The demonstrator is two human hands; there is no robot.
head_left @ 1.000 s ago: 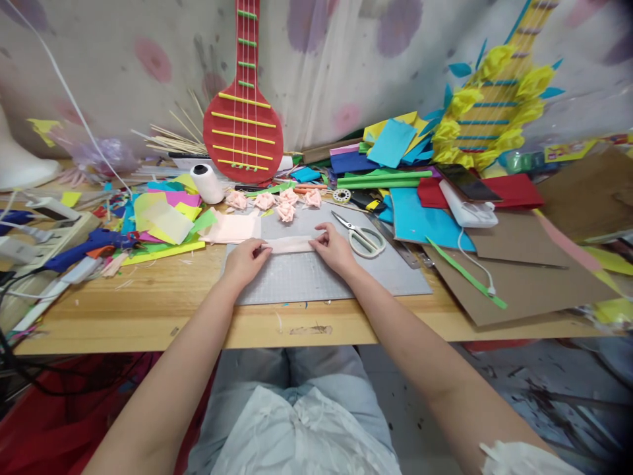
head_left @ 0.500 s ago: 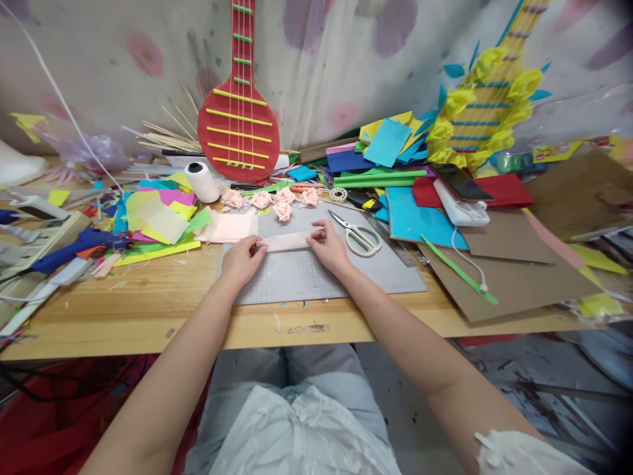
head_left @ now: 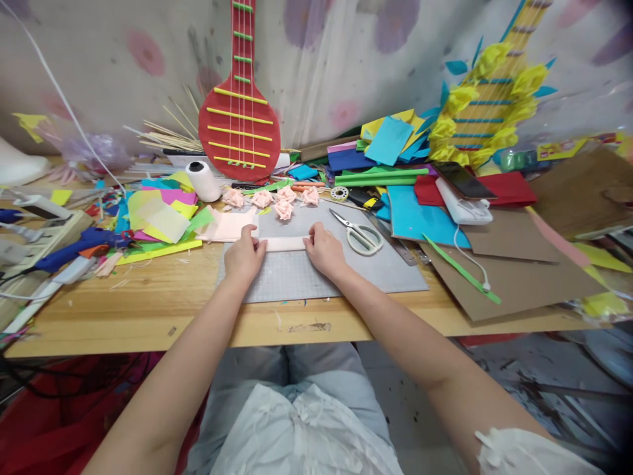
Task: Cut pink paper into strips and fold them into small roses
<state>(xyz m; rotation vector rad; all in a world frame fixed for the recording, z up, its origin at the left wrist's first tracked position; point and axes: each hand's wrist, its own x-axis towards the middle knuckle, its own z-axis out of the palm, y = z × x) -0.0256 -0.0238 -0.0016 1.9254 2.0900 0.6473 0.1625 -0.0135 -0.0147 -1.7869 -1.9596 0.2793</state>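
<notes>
A pale pink paper strip (head_left: 285,245) stretches level between my hands, just over the grey cutting mat (head_left: 281,280). My left hand (head_left: 244,255) pinches its left end, while the fingers of my right hand (head_left: 324,249) are closed on the right end. Behind the strip lie several pink paper roses (head_left: 283,209). A stack of pale pink paper (head_left: 225,226) sits beyond my left hand. To the right of my right hand, scissors (head_left: 363,239) with pale handles rest on the mat.
A red paper lute (head_left: 240,135) stands at the back, with a white thread spool (head_left: 203,182) beside it. On the left are a blue glue gun (head_left: 82,249) and coloured paper scraps (head_left: 161,214). Brown cardboard (head_left: 514,277) and a white power bank (head_left: 462,204) lie on the right.
Both hands have tilted and shifted slightly on the strip, which now looks narrower and more level. My left hand's fingers have come up over its end. The strip stays held between them.
</notes>
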